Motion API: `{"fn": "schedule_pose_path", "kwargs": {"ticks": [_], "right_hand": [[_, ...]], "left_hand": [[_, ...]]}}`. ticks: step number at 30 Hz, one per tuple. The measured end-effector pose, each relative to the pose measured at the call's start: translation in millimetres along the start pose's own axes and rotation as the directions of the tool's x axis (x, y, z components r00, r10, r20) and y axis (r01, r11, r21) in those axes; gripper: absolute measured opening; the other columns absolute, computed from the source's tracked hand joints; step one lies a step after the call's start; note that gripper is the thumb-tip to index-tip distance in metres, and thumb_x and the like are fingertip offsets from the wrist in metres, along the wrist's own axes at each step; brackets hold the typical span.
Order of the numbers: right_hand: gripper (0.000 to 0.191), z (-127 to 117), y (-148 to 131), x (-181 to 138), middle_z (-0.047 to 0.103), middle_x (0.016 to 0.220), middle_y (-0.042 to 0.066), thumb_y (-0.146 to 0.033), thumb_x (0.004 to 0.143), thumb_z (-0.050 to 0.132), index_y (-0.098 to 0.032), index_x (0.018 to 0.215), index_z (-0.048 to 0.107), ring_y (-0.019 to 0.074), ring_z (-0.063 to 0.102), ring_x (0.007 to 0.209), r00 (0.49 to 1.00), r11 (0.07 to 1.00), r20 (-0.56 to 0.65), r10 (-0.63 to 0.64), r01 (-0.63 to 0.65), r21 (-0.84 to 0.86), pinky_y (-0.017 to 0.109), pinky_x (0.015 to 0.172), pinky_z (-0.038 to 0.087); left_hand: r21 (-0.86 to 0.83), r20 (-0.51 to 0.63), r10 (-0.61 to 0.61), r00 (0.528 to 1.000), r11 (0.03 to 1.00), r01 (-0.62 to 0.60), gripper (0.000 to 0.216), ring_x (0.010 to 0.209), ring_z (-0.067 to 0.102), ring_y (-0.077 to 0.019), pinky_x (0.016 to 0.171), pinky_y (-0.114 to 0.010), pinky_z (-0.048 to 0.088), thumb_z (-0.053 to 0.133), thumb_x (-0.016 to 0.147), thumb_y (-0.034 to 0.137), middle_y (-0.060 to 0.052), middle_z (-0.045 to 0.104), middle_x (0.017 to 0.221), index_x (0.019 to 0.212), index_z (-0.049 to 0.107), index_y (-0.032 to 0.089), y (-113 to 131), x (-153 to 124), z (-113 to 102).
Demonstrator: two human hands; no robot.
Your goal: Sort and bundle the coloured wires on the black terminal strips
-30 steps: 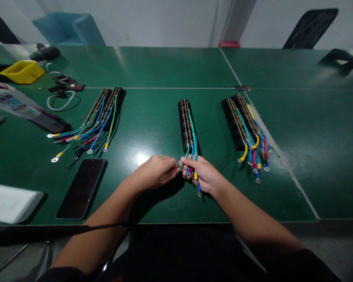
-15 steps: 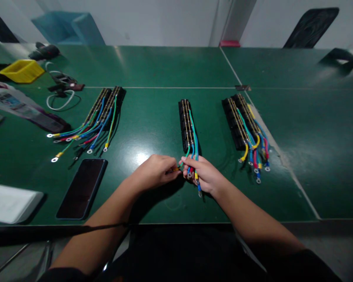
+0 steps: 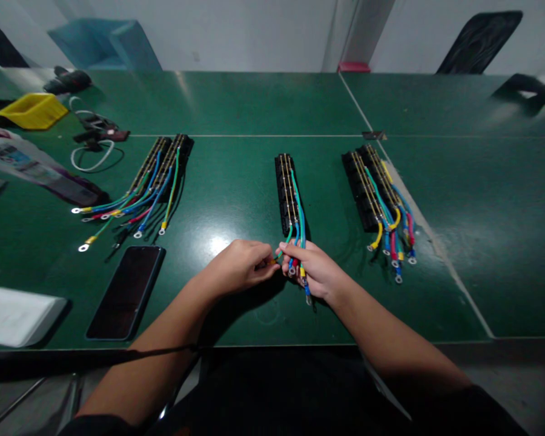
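A black socket strip with brass bars [image 3: 287, 191] lies lengthwise in front of me, its coloured wires coming off the near end. My left hand [image 3: 247, 264] pinches the end of a green wire [image 3: 283, 249]; the yellow lug sleeve there is mostly hidden by the fingers. Against my right hand [image 3: 317, 266] lie the blue and green wires [image 3: 302, 227], gripped between thumb and fingers. Their ring terminals [image 3: 307, 297] hang below that hand. The two hands almost touch.
Two wired strips [image 3: 367, 188] lie to the right and two more [image 3: 166, 166] to the left. A phone [image 3: 126, 292], a white box [image 3: 20, 315], a bottle [image 3: 36, 166], a yellow bin [image 3: 34, 111] and a cable [image 3: 93, 158] occupy the left side.
Almost nothing differs. Both hands keep their grip on the wires, and the strips lie where they were.
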State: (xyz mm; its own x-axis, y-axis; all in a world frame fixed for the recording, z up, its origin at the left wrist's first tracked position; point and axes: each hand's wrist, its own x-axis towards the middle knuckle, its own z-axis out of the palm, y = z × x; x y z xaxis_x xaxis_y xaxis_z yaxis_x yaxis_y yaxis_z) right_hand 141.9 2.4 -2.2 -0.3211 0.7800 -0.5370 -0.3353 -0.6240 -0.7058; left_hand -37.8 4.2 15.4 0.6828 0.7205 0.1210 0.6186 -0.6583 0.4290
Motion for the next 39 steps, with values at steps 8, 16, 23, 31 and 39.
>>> {"fn": "schedule_pose_path", "kwargs": {"ticks": [8,16,23,31,39], "right_hand": [[0.014,-0.9,0.6,0.8,0.056,0.049,-0.003,-0.020,0.082,0.065,-0.014,0.073,0.058,0.0065,0.054,0.040,1.000,1.000,0.003,0.002,-0.002,0.029,0.016,0.041,0.041],[0.014,-0.2,0.2,0.3,0.056,0.049,-0.003,-0.019,0.084,0.063,-0.014,0.072,0.057,0.0062,0.053,0.041,1.000,1.000,0.004,-0.011,0.011,0.017,0.016,0.043,0.040],[0.015,-1.6,2.0,1.8,0.056,0.049,-0.003,-0.021,0.082,0.066,-0.013,0.072,0.059,0.0058,0.053,0.040,1.000,1.000,0.013,-0.009,0.008,0.025,0.016,0.042,0.041],[0.014,-1.0,0.9,0.0,0.056,0.050,-0.003,-0.020,0.083,0.064,-0.013,0.072,0.059,0.0060,0.054,0.041,1.000,1.000,0.019,-0.023,0.022,0.008,0.015,0.042,0.041],[0.016,0.0,1.4,0.3,0.054,0.049,-0.005,-0.023,0.082,0.065,-0.015,0.073,0.055,0.0070,0.052,0.039,1.000,0.999,-0.015,-0.026,0.026,0.033,0.017,0.040,0.041]], "left_hand": [[0.039,-0.003,0.004,1.000,0.999,-0.004,0.024,0.053,0.048,-0.0099,0.052,-0.021,0.031,0.049,0.090,0.029,0.001,0.053,0.059,0.070,0.053,0.016,2.6,0.6,-0.3],[0.038,0.020,0.018,1.000,0.999,-0.019,0.026,0.053,0.046,-0.0104,0.053,-0.023,0.031,0.043,0.093,0.028,0.002,0.050,0.059,0.070,0.050,0.016,5.9,0.7,-4.0],[0.016,0.006,0.011,1.000,1.000,-0.011,0.022,0.053,0.047,-0.0097,0.053,-0.022,0.031,0.049,0.090,0.028,0.002,0.051,0.060,0.072,0.051,0.016,5.0,1.1,-2.6],[0.036,0.030,0.004,1.000,0.999,-0.005,0.027,0.052,0.045,-0.0103,0.052,-0.023,0.030,0.042,0.093,0.027,0.002,0.049,0.058,0.070,0.050,0.016,7.7,1.4,-4.6],[-0.255,0.014,-0.216,0.976,0.943,0.213,0.023,0.055,0.049,-0.0091,0.052,-0.021,0.031,0.054,0.087,0.032,0.002,0.055,0.061,0.072,0.055,0.015,11.2,1.1,-5.4]]}}
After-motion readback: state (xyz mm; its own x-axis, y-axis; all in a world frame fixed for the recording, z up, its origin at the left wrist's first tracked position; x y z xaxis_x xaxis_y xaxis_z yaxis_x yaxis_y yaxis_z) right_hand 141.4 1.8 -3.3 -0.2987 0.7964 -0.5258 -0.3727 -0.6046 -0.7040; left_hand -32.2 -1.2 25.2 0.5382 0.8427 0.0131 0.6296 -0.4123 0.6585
